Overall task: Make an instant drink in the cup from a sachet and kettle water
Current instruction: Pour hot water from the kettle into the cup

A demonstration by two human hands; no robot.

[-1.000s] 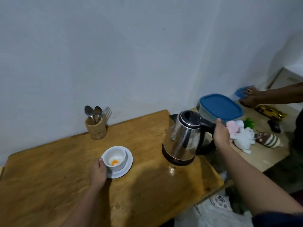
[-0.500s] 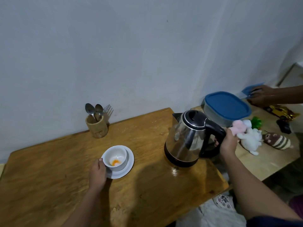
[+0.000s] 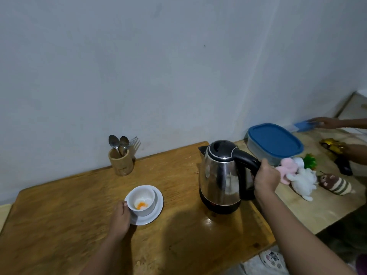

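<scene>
A white cup [image 3: 148, 197] with a little orange powder at its bottom stands on a white saucer [image 3: 156, 210] in the middle of the wooden table [image 3: 59, 215]. My left hand [image 3: 120, 219] grips the cup at its near left side. To the right, a steel kettle [image 3: 220, 175] with a black lid and handle stands upright on the table. My right hand [image 3: 266, 178] is closed around the kettle's handle. No sachet is in view.
A wooden holder [image 3: 120, 161] with two spoons and a fork stands by the wall. On a lower table to the right lie a blue-lidded box [image 3: 275, 142], soft toys [image 3: 301, 180] and a gold toy car [image 3: 331, 144]. Another person's hand [image 3: 325, 123] reaches there.
The kettle has come down from a tilted, lifted position onto the table, upright. My right hand stays on its handle, and my left hand has kept hold of the cup.
</scene>
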